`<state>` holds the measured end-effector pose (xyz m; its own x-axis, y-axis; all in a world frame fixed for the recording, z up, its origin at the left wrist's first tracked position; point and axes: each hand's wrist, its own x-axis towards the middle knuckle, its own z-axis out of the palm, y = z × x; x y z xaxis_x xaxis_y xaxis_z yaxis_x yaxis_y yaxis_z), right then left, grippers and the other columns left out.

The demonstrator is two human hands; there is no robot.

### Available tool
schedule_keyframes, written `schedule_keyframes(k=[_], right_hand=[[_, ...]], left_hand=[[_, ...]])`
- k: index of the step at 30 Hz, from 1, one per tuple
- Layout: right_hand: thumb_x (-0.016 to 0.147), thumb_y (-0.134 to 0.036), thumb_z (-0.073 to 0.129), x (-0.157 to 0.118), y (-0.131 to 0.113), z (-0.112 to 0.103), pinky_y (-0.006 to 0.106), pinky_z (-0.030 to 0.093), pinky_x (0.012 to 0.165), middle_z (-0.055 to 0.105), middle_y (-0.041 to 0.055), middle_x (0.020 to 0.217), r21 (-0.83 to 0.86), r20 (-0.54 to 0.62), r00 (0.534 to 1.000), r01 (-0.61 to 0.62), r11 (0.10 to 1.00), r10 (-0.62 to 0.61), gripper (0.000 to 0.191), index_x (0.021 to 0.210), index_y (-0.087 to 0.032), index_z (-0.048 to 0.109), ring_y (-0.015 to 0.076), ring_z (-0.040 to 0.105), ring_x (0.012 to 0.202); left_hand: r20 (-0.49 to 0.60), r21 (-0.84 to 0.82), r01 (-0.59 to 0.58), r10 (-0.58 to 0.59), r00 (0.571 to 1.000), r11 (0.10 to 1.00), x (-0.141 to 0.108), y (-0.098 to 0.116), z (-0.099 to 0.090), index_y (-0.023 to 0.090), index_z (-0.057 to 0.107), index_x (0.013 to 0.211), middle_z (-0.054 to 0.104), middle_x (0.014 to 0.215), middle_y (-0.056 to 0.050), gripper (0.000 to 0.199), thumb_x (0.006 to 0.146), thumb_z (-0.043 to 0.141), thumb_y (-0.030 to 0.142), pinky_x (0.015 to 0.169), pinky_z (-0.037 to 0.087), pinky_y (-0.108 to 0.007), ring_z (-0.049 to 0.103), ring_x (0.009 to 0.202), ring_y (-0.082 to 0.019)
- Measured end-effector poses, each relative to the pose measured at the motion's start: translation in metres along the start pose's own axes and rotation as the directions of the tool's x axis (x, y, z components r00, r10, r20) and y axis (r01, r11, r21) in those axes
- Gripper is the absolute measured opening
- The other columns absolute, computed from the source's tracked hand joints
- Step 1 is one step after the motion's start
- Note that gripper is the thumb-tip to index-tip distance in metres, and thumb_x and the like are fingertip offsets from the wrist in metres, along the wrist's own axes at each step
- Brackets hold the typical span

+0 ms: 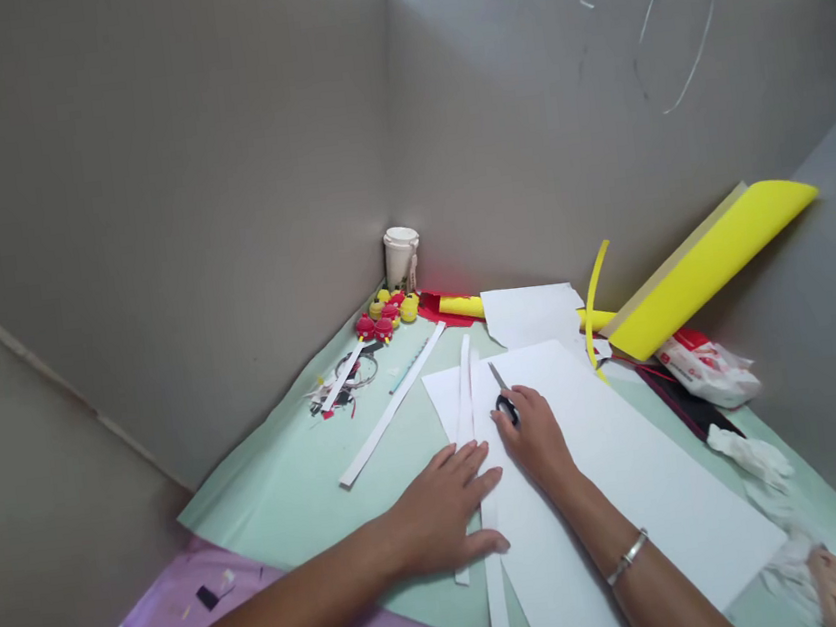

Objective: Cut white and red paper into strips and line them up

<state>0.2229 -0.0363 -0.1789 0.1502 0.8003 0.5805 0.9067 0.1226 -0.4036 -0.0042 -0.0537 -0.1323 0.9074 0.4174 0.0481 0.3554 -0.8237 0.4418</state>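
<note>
My left hand (452,511) lies spread with its fingers apart, palm down on long white paper strips (497,591) at the left edge of a large white sheet (634,490). Over that sheet, my right hand (533,431) is closed round the black handles of the scissors (499,377), whose blades point up and away. Another white strip (390,407) lies to the left of my hands, beside a thin teal strip (409,367).
Red and yellow small figures (386,315) and a white cup (401,255) stand in the far corner. A yellow roll (707,270), a tissue pack (707,368) and crumpled tissue (751,455) are at the right. Grey walls enclose the table.
</note>
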Motion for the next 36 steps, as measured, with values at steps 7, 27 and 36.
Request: schedule_keyframes(k=[7, 27, 36], right_hand=[[0.090, -0.033, 0.053, -0.001, 0.005, -0.001, 0.052, 0.049, 0.093, 0.060, 0.0189, 0.116, -0.013, -0.021, 1.000, 0.013, 1.000, -0.014, 0.032, 0.114, -0.014, 0.062, 0.0323, 0.054, 0.112], [0.089, -0.034, 0.058, -0.007, -0.009, -0.013, 0.048, 0.051, 0.096, 0.060, 0.0167, 0.123, 0.030, 0.053, 0.994, 0.094, 0.995, -0.095, 0.035, 0.119, -0.016, 0.064, 0.0299, 0.056, 0.115], [0.090, -0.033, 0.057, -0.004, -0.011, -0.014, 0.050, 0.051, 0.096, 0.062, 0.0173, 0.122, 0.034, 0.031, 0.995, 0.094, 0.995, -0.095, 0.034, 0.118, -0.017, 0.065, 0.0306, 0.057, 0.115]], left_hand=[[0.021, -0.002, 0.081, -0.081, 0.997, 0.997, 0.005, -0.001, -0.003, 0.013, 0.025, 0.152, 0.015, 0.159, -0.016, 0.085, 0.088, 0.053, 0.062, 0.120, 0.014, -0.046, 0.011, 0.148, -0.029], [-0.158, 0.017, 0.177, -0.172, 0.972, 0.984, 0.010, -0.004, 0.005, 0.013, 0.038, 0.144, 0.029, 0.156, -0.014, 0.051, 0.096, 0.043, 0.031, 0.118, 0.022, -0.044, 0.022, 0.146, -0.025], [-0.010, 0.065, 0.088, -0.087, 0.996, 0.994, 0.001, 0.001, 0.010, 0.012, 0.026, 0.150, 0.011, 0.160, -0.019, 0.091, 0.084, 0.050, 0.070, 0.118, 0.011, -0.051, 0.003, 0.148, -0.033]])
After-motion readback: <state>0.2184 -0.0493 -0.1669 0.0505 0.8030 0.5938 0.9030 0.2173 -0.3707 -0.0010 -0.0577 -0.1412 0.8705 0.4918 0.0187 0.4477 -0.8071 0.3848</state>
